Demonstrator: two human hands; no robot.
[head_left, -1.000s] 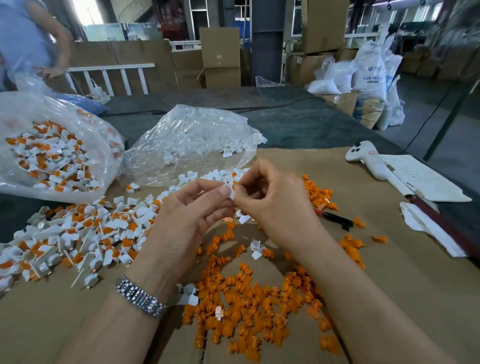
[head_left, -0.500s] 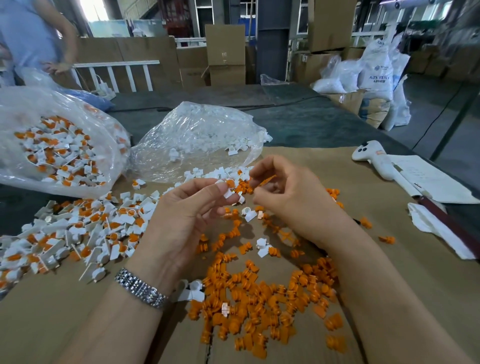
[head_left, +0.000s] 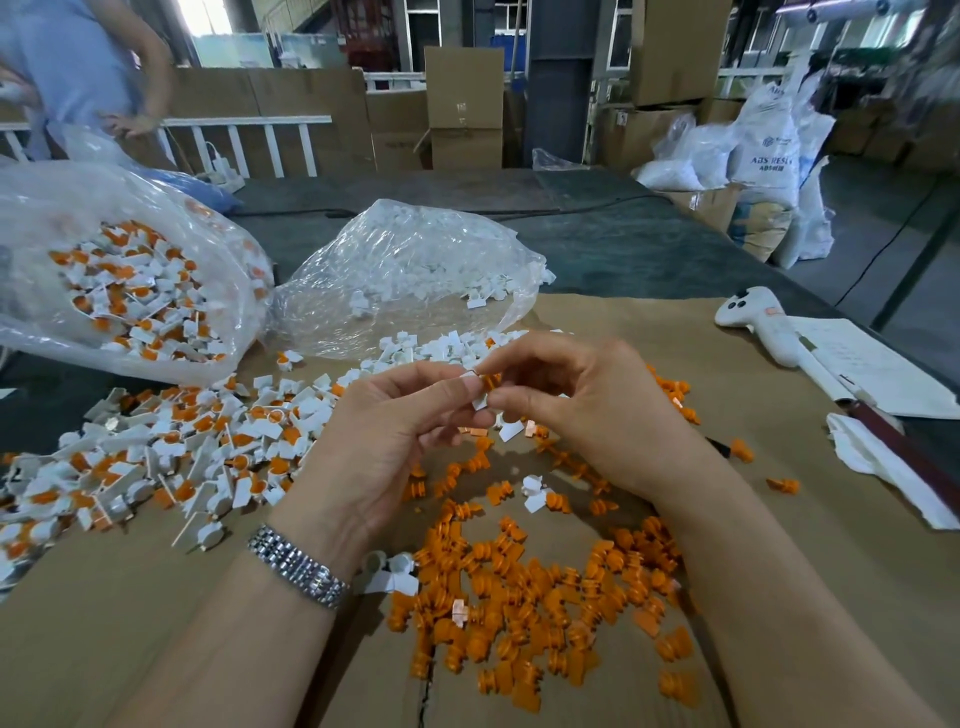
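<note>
Below the hands lies a heap of orange ribbed plastic plugs (head_left: 519, 597). Hands together: left hand (head_left: 384, 436) pinches a small white plastic housing (head_left: 480, 401), right hand (head_left: 587, 410) pinches one orange plug (head_left: 491, 382) against it. Insertion seems the step; next, a straight push home.

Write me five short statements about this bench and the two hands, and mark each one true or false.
1. The left hand pinches a white piece. True.
2. The right hand hangs idle and empty. False: it pinches an orange plug at the white piece.
3. Loose orange plugs lie heaped between the forearms. True.
4. The left bag holds only orange plugs. False: it holds white pieces with orange in them.
5. The wristband sits on the right wrist. False: it is on the left wrist.
</note>
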